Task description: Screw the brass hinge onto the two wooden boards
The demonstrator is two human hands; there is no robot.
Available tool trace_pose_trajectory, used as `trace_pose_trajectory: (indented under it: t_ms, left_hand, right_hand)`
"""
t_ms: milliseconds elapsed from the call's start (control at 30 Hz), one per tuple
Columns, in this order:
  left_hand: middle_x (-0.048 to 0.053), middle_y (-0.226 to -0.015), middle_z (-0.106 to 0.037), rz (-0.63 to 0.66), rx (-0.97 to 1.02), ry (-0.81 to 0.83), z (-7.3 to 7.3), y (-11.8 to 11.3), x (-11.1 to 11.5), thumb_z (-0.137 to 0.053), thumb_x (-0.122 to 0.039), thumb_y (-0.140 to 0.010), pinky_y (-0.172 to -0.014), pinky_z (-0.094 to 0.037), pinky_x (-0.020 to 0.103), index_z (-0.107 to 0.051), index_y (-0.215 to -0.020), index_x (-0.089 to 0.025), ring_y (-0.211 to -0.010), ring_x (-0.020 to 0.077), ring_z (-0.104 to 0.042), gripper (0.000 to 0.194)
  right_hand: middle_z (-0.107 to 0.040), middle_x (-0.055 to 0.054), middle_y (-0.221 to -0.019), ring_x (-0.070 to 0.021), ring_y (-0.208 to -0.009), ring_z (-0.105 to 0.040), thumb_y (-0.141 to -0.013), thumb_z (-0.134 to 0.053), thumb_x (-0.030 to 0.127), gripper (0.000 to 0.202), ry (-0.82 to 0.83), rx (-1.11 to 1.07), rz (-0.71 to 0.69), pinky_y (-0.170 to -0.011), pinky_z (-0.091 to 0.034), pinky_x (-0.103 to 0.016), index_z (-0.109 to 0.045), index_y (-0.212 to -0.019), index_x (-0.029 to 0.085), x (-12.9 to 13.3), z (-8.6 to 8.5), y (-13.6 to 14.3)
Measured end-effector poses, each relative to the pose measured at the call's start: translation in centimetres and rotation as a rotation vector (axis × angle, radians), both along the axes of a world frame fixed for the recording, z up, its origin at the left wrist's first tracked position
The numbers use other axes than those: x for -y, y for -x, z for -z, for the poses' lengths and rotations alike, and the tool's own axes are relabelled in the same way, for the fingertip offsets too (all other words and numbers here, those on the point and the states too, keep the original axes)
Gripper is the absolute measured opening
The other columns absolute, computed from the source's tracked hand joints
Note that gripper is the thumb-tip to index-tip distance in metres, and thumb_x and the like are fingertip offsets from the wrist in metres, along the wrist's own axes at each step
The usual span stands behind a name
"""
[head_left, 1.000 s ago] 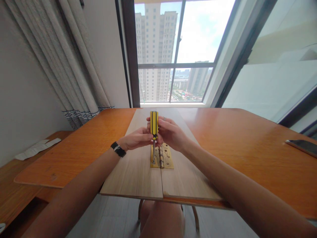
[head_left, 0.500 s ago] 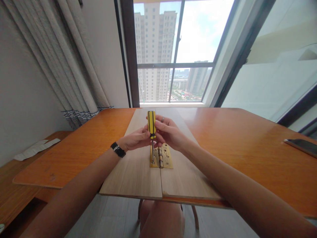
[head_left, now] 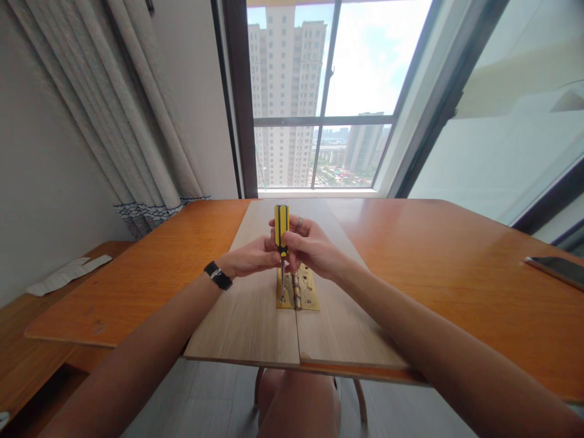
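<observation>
A screwdriver [head_left: 281,226] with a yellow and black handle stands nearly upright, its tip at a screw hole near the lower left corner of a brass hinge [head_left: 310,293]. My right hand [head_left: 314,246] has its fingers closed around the handle from the right. At the handle's lower end, the thumb and fingers of my left hand [head_left: 255,255] pinch the screwdriver. The hinge lies open across the seam between two pale wooden boards [head_left: 249,331]. Its upper part is partly hidden behind my hands.
The boards rest on an orange-brown wooden table [head_left: 438,267]. A phone [head_left: 556,267] lies near the right edge. White paper strips [head_left: 68,274] are on a lower surface at left. A curtain [head_left: 137,134] hangs at left, and a window [head_left: 356,91] is beyond the table.
The screwdriver handle has shifted slightly to the right and my right fingers have moved on it. The tip stays at the same hole; my left hand keeps its hold.
</observation>
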State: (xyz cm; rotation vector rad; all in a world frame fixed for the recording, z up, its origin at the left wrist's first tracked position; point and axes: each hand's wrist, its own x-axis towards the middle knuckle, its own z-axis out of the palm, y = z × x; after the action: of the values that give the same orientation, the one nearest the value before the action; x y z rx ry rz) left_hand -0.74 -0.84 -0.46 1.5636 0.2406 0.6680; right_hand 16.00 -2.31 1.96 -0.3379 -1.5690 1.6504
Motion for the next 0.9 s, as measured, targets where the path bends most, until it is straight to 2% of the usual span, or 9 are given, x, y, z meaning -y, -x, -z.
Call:
trace_pose_trajectory:
  t_ms: [133, 333, 467, 633, 767, 900]
  left_hand:
    - [0.004, -0.073, -0.065, -0.031, -0.057, -0.096, -0.56, -0.13, 0.29, -0.082, -0.049, -0.068, -0.073, -0.045, 0.028, -0.067, -0.073, -0.012, -0.074, 0.0148, -0.059, 0.040]
    - [0.002, -0.062, -0.062, -0.043, -0.114, -0.132, -0.38, -0.04, -0.18, -0.081, -0.051, -0.069, -0.069, -0.047, 0.028, -0.066, -0.066, -0.012, -0.068, 0.0147, -0.060, 0.041]
    - [0.003, -0.065, -0.064, -0.065, -0.159, -0.097, -0.17, 0.11, -0.31, -0.081, -0.053, -0.066, -0.069, -0.047, 0.027, -0.067, -0.064, -0.011, -0.067, 0.0131, -0.058, 0.044]
    - [0.005, -0.071, -0.067, -0.039, -0.134, -0.125, -0.18, 0.13, -0.29, -0.081, -0.055, -0.065, -0.076, -0.048, 0.029, -0.071, -0.071, -0.012, -0.074, 0.0155, -0.061, 0.045]
    - [0.005, -0.073, -0.067, -0.052, -0.121, -0.124, -0.38, 0.06, -0.22, -0.083, -0.055, -0.063, -0.076, -0.050, 0.030, -0.071, -0.076, -0.013, -0.075, 0.0167, -0.062, 0.045]
    - [0.005, -0.072, -0.066, -0.034, -0.106, -0.164, -0.68, -0.09, -0.05, -0.080, -0.052, -0.069, -0.073, -0.049, 0.030, -0.070, -0.076, -0.013, -0.074, 0.0164, -0.061, 0.041]
  right_hand:
    - [-0.072, -0.002, -0.083, -0.0115, -0.048, -0.063, -0.075, -0.077, 0.043, 0.055, 0.024, -0.068, -0.055, -0.041, -0.053, -0.022, -0.053, -0.118, 0.019, 0.12, -0.16, -0.01]
    - [-0.069, -0.002, -0.081, -0.0140, -0.067, -0.066, -0.075, -0.077, 0.040, 0.041, 0.058, -0.132, -0.072, -0.053, -0.057, -0.025, -0.063, -0.105, 0.017, 0.32, -0.14, 0.29]
    - [-0.067, -0.001, -0.079, -0.0119, -0.062, -0.064, -0.068, -0.083, 0.040, 0.043, 0.021, -0.077, 0.001, -0.047, -0.053, -0.020, -0.065, -0.101, 0.017, 0.19, 0.16, 0.33]
    - [-0.068, 0.001, -0.074, -0.0103, -0.063, -0.066, -0.066, -0.086, 0.035, 0.051, 0.014, -0.099, 0.047, -0.056, -0.054, -0.018, -0.061, -0.107, 0.017, 0.34, -0.12, 0.27]
    - [-0.070, 0.001, -0.074, -0.0118, -0.057, -0.064, -0.073, -0.079, 0.037, 0.058, 0.058, -0.097, -0.018, -0.051, -0.053, -0.022, -0.053, -0.120, 0.019, 0.42, -0.43, 0.20]
    - [-0.073, -0.003, -0.079, -0.0153, -0.063, -0.067, -0.076, -0.073, 0.037, 0.046, 0.109, -0.095, -0.029, -0.052, -0.055, -0.024, -0.057, -0.115, 0.017, 0.28, -0.48, 0.14]
